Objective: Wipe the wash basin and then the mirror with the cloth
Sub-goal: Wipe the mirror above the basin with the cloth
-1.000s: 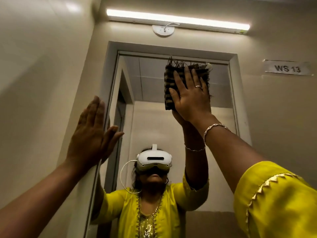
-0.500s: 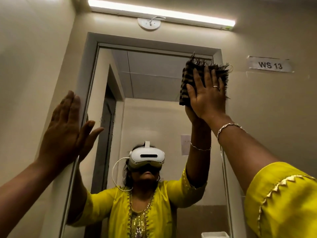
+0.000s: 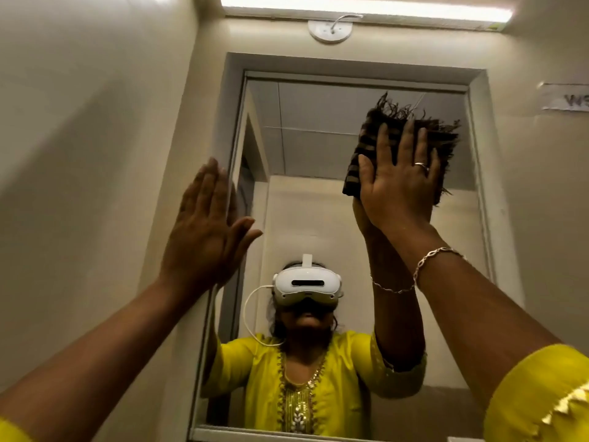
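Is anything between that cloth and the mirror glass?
Nothing visible. The right hand presses the cloth flat against the mirror, upper right; the left hand rests at its left edge, well clear.

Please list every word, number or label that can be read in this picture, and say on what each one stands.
"W", then part of a letter, perhaps "S": on the white label right of the mirror; the rest is cut off by the picture's edge.
Greenish patch on the lamp: too blurred to read.

Frayed woven cloth (image 3: 369, 145); glossy glass mirror (image 3: 318, 202); matt wall (image 3: 79, 154).
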### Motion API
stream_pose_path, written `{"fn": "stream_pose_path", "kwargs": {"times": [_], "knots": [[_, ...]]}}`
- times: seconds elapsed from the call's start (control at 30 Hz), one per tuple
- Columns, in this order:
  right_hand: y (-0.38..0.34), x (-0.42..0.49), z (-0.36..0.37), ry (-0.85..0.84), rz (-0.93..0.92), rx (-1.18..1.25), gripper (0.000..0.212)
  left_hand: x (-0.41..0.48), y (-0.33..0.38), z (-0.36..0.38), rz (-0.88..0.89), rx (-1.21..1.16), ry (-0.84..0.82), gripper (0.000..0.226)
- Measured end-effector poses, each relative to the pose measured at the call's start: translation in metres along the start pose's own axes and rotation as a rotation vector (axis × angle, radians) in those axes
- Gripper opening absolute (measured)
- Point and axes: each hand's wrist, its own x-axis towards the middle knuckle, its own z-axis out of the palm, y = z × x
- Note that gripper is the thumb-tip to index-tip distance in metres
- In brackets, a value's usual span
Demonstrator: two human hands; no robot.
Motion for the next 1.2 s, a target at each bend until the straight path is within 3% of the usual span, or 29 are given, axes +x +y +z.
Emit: {"fn": "stream_pose_path", "kwargs": {"times": [0.3, 0.57, 0.9, 1.2], "knots": [[-0.101, -0.015, 0.011, -0.026, -0.187, 0.088, 0.059, -0.001, -0.002, 0.004, 0.007, -0.091, 0.006, 0.080], [-0.138, -0.015, 0.010, -0.135, -0.285, 0.045, 0.062, 0.001, 0.000, 0.002, -0.015, -0.218, 0.043, 0.086], [-0.121, -0.019, 0.009, -0.130, -0.465, 0.082, 0.058, -0.003, -0.001, 0.000, -0.037, -0.207, 0.016, 0.088], [-0.071, -0.023, 0.007, -0.073, -0.420, 0.150, 0.057, -0.005, -0.005, 0.000, -0.026, -0.134, -0.034, 0.088]]}}
